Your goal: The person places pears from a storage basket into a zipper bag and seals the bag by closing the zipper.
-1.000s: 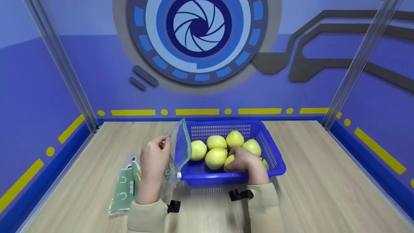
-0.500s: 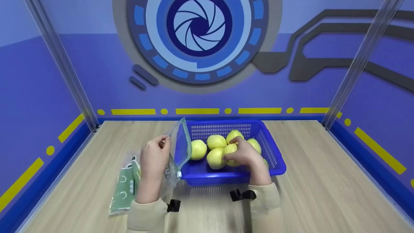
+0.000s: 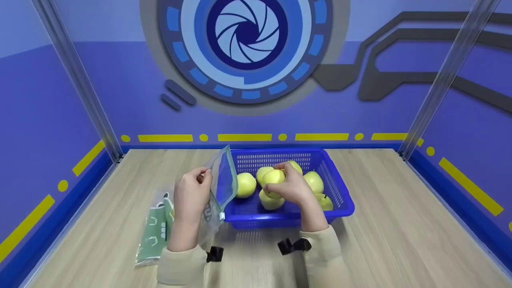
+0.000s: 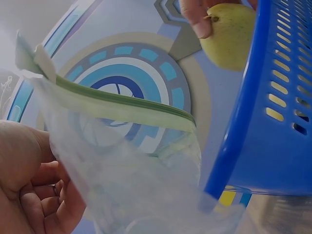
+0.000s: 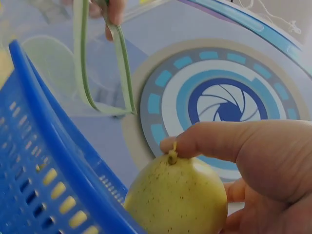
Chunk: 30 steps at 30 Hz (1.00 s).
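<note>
My left hand (image 3: 193,196) pinches the edge of a clear zip bag (image 4: 122,146) with a green seal, holding its mouth open at the basket's left side. A yellow-green pear (image 5: 178,197) with a short stem is gripped between the thumb and fingers of my right hand (image 3: 294,186), raised over the blue plastic basket (image 3: 340,192). In the right wrist view the thumb lies by the stem. Several more pears (image 3: 245,185) sit in the basket, some partly hidden behind the right hand and the held pear.
Flat green printed packaging (image 3: 152,234) lies on the wooden table (image 3: 400,224), left of the basket and partly behind the left forearm. Blue printed walls (image 3: 256,124) enclose the back and sides. A black clip (image 3: 215,254) juts from each sleeve.
My right hand has lifted a pear from the basket's right part and carried it left toward the bag. The pear beneath has shifted slightly. The left hand and bag stay in place.
</note>
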Each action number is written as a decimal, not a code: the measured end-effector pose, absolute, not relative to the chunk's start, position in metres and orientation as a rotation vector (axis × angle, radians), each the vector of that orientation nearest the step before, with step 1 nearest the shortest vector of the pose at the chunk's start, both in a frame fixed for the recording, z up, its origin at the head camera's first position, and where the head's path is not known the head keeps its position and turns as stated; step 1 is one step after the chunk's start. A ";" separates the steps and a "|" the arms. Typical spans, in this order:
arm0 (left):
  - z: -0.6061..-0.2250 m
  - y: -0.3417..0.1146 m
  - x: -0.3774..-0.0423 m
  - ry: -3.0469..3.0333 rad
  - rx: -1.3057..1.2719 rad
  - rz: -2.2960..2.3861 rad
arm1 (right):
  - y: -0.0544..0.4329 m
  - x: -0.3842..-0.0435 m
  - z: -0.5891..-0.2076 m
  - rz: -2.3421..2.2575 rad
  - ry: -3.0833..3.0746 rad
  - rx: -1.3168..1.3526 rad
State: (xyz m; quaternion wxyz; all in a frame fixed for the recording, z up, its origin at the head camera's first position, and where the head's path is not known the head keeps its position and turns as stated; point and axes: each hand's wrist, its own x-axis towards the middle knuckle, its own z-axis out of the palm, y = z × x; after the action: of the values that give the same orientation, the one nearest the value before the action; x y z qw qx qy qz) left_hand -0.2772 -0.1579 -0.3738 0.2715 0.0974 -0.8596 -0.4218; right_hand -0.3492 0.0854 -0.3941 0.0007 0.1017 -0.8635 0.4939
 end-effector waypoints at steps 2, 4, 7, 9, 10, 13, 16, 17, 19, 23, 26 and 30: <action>-0.373 -0.158 -0.277 -2.316 0.262 -1.136 | 0.080 -0.347 -0.393 1.589 -2.689 0.328; -0.373 -0.157 -0.277 -2.316 0.257 -1.133 | 0.075 -0.346 -0.393 1.640 -2.655 0.343; -0.372 -0.157 -0.277 -2.326 0.254 -1.132 | 0.066 -0.342 -0.392 1.729 -2.590 0.356; -0.372 -0.157 -0.277 -2.333 0.254 -1.131 | 0.058 -0.340 -0.392 1.790 -2.532 0.371; -0.372 -0.157 -0.277 -2.337 0.253 -1.131 | 0.054 -0.338 -0.392 1.812 -2.507 0.378; -0.372 -0.156 -0.277 -2.344 0.255 -1.130 | 0.042 -0.333 -0.393 1.874 -2.418 0.416; -0.373 -0.155 -0.277 -2.355 0.270 -1.133 | 0.030 -0.329 -0.394 1.928 -2.335 0.474; -0.373 -0.155 -0.278 -2.359 0.276 -1.137 | 0.026 -0.327 -0.395 1.948 -2.305 0.496; -0.373 -0.155 -0.278 -2.364 0.282 -1.140 | 0.019 -0.324 -0.396 1.977 -2.253 0.546; -0.371 -0.153 -0.278 -2.386 0.279 -1.145 | 0.009 -0.320 -0.401 2.010 -2.193 0.632; -0.371 -0.153 -0.278 -2.403 0.281 -1.147 | 0.003 -0.318 -0.405 2.019 -2.185 0.687; -0.369 -0.153 -0.276 -2.406 0.298 -1.154 | -0.003 -0.315 -0.410 2.030 -2.212 0.751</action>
State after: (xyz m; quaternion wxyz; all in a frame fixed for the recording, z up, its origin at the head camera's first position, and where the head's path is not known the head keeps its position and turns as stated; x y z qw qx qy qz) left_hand -0.2756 -0.1533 -0.3694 0.2262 0.1079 -0.8729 -0.4187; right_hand -0.3149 -0.0030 -0.4101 0.0231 0.2426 -0.7146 0.6558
